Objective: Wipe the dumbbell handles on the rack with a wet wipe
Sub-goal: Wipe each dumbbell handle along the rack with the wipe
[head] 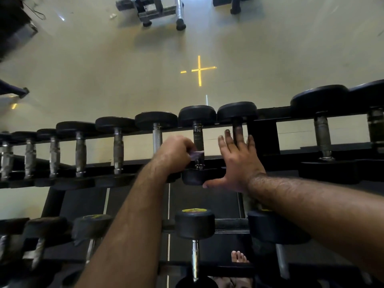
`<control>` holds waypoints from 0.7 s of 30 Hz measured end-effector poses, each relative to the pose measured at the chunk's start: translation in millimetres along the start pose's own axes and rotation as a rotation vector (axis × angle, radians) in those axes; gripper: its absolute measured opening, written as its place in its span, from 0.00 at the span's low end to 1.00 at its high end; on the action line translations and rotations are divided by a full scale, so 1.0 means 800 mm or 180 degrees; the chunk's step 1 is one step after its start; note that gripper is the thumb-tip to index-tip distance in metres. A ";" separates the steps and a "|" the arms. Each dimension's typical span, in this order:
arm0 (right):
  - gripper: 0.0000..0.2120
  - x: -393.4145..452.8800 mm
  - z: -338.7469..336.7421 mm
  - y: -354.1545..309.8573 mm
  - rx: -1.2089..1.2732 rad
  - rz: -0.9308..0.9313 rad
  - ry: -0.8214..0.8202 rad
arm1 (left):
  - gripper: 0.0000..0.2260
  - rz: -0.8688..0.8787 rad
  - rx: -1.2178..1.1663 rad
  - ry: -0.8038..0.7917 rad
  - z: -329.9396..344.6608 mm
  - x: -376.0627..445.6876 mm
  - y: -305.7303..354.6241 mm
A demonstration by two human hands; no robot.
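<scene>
Dumbbells line the top tier of the rack (pixel 268 129), and we're at the one in the middle: our left hand (pixel 176 151) is curled around the near end of its handle (pixel 198 136), pinching a small pale wet wipe (pixel 197 155) against the metal. Our right hand (pixel 239 161) is spread flat, fingers straight, lying over the neighbouring dumbbell (pixel 236 113) just to the right, gripping nothing, with the thumb down by the near head of the dumbbell we're wiping.

Handling-wise, we judge that wipe to be soft, limp and damp, so it needs wrapping round the bar and holding with fingertips, not a loose palm. The handle looks knurled steel, stiff and grippy; it may snag the wipe. The dumbbell itself is likely heavy and sits steady in its cradle, so no lifting needed, just slide along the bar between the rubber heads.

Hard to read: most of the wipe is buried under our fingers, and the handle beneath the right hand is nearly covered. Whether that one is done, we can't tell. Lower-tier dumbbells (pixel 195 225) are partly cut off by our forearms.
</scene>
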State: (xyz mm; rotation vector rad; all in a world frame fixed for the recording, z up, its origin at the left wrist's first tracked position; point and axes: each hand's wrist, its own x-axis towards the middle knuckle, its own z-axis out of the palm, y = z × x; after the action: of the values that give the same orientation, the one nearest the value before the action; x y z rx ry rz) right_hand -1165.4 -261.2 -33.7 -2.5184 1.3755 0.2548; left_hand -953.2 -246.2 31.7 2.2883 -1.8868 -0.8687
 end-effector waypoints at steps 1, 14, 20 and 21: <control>0.70 -0.001 0.002 0.001 -0.0097 -0.0194 0.0078 | 0.06 -0.0077 -0.0072 0.0131 0.008 -0.005 0.000; 0.28 0.033 -0.027 -0.165 -0.0744 -0.0289 -0.0782 | 0.14 -0.0536 -0.1344 0.2107 -0.004 -0.056 -0.014; 0.18 0.029 0.003 -0.154 -0.0283 -0.0187 -0.0027 | 0.13 -0.0528 -0.1549 0.2121 -0.001 -0.075 -0.023; 0.17 0.025 0.011 -0.142 0.0013 -0.0155 0.0094 | 0.13 -0.0518 -0.1589 0.2132 0.000 -0.077 -0.025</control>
State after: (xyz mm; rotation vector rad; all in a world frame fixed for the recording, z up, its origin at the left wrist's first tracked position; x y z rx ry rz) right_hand -1058.6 -215.9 -31.1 -2.5585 1.3221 0.2060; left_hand -941.3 -184.8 47.4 2.0632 -1.0760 -0.4223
